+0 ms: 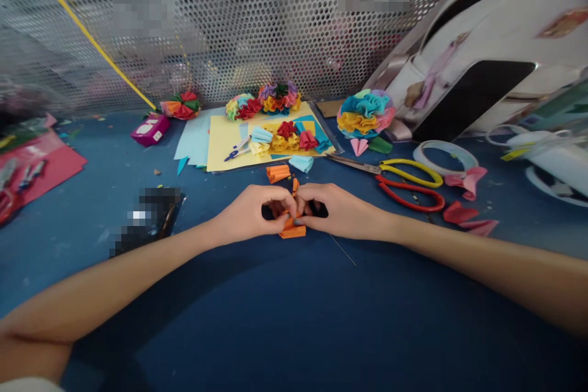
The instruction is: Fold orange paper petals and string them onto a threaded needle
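Both my hands meet over the blue table, fingertips pinched together on a folded orange paper piece. My left hand grips it from the left, and my right hand from the right; fingers partly hide it. A thin wire or needle sticks out below my right hand. Just beyond my fingers lies another pleated orange paper piece, beside a light blue one.
Scissors with red and yellow handles and a white tape roll lie right. Behind are paper sheets with pleated pieces, and a paper flower ball. A phone leans on a white backpack. A dark object lies left.
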Available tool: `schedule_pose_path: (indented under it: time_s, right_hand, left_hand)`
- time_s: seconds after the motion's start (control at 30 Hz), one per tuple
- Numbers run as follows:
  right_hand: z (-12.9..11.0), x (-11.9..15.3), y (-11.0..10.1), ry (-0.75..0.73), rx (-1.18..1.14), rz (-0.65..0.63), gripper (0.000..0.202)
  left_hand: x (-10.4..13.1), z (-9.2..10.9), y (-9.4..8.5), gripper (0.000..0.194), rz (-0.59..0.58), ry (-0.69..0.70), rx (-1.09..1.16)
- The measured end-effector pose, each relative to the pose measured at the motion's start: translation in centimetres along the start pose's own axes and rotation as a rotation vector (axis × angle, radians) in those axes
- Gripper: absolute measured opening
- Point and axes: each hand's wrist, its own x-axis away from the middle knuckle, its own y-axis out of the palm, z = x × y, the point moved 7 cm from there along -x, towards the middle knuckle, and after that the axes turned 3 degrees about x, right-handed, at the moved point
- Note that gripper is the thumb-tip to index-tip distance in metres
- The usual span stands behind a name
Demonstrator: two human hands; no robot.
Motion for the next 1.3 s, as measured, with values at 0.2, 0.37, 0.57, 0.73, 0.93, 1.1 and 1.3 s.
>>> schedule_pose_path:
  time_s: [0.2,0.37,0.57,0.73,0.93,1.1,1.3]
  right_hand:
    - [-0.1,0.0,0.0,-0.010,0.001,0.002,0.011]
    - [0.2,0.1,0.0,0.024,-0.028,-0.002,0.009]
    - [0.2,0.1,0.0,0.023,-0.048,0.002,0.010]
    - [0.2,0.2,0.1,0.021,-0.054,0.013,0.012]
    - [0.2,0.3,0.2,0.023,-0.108,0.114,0.017]
    - [0.2,0.3,-0.3,0.035,-0.167,0.178,0.026]
    - [0.4,0.1,-0.6,0.053,-0.221,0.177,0.030]
  left_hand:
    - [0.1,-0.5,0.0,0.012,0.008,-0.063,0.062]
    - [0.1,-0.3,-0.3,0.012,0.090,-0.036,0.085]
    - [0.0,-0.3,-0.6,0.007,0.116,-0.022,0.093]
    - [0.1,-0.2,-0.7,0.007,0.109,-0.011,0.078]
    - [0.4,0.5,-0.2,0.012,0.128,0.031,0.088]
    - [0.1,-0.3,-0.1,0.015,0.080,-0.020,0.172]
    - [0.0,-1.0,-0.4,0.011,0.084,-0.079,0.241]
